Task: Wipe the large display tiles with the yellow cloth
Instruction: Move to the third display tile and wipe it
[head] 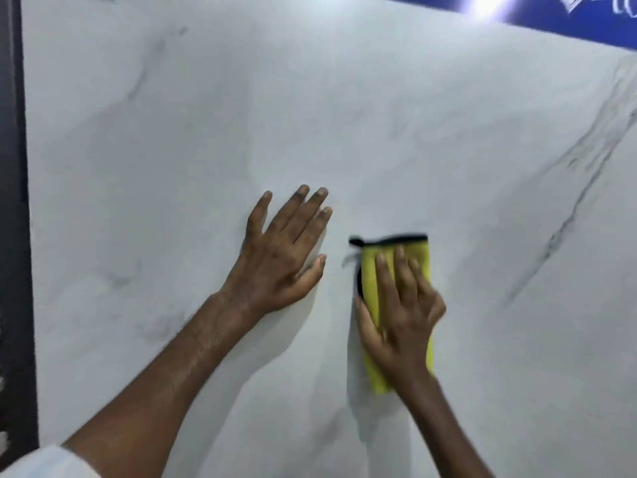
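Observation:
A large white display tile with faint grey marble veins fills almost the whole view. A folded yellow cloth with a black trimmed edge lies flat against it, right of centre. My right hand presses on the cloth with straight fingers laid over it; the hand is motion-blurred. My left hand rests flat on the bare tile just left of the cloth, fingers spread and straight, holding nothing.
A dark vertical frame borders the tile on the left. A blue sign with a bright light glare sits above the tile's top right edge. Darker grey veins run down the tile's right side.

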